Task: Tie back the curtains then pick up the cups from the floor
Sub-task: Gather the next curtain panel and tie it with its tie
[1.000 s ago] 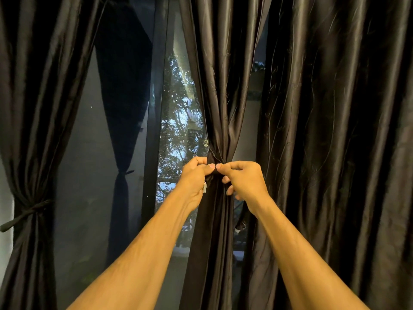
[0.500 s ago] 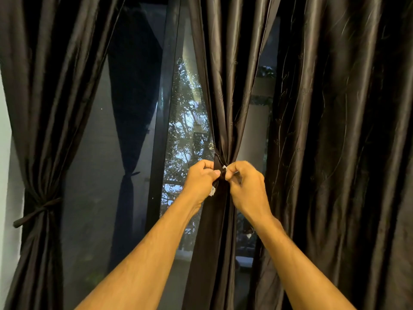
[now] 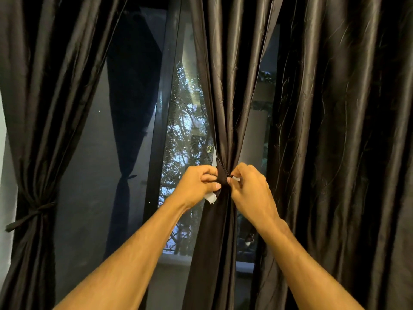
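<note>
Since the earlier frame both hands have shifted slightly right and drawn the tie tighter. The left hand (image 3: 199,183) and right hand (image 3: 250,189) each pinch an end of the tie (image 3: 222,173) around the middle curtain (image 3: 223,97). The left curtain (image 3: 33,130) is already tied; the knot looks unfinished, and the cups, out of view, remain.

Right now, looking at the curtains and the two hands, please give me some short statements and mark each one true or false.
1. The left curtain is already bound with a tie. True.
2. Both hands work at the middle curtain. True: the left hand and right hand pinch its dark tieback.
3. The right curtain is tied back. False: it hangs loose.
4. A cup is in the left hand. False: no cup is in view.
5. Trees show through the window. True.
</note>
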`<state>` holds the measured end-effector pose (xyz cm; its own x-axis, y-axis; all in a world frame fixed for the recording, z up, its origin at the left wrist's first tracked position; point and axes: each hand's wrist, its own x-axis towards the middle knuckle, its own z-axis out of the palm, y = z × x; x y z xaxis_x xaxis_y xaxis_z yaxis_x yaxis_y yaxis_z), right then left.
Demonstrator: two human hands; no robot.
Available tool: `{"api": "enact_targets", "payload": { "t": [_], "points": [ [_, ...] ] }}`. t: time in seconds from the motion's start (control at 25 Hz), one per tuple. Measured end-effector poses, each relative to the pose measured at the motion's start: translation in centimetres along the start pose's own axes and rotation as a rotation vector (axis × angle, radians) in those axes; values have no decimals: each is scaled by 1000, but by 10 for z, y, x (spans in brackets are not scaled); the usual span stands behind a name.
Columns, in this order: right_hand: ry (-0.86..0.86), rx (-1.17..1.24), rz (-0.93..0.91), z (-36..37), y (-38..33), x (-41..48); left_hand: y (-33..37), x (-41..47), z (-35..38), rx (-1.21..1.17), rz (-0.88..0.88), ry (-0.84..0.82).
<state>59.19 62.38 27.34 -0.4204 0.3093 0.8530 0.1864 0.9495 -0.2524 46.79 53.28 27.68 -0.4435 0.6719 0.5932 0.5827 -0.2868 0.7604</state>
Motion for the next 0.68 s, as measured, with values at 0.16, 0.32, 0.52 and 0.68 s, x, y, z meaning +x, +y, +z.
{"api": "enact_targets", "payload": {
  "t": [0.16,0.32,0.52,0.68],
  "points": [
    [-19,-57,-24,-10,1,3,-5,6,2,355,102,129],
    [43,173,184,-25,28,27,-8,10,-1,431,82,220],
    [16,238,248,-26,41,42,-2,7,-2,637,58,235],
    [-29,245,272,-16,37,51,-6,0,-12,783,4,215]
  ]
}}
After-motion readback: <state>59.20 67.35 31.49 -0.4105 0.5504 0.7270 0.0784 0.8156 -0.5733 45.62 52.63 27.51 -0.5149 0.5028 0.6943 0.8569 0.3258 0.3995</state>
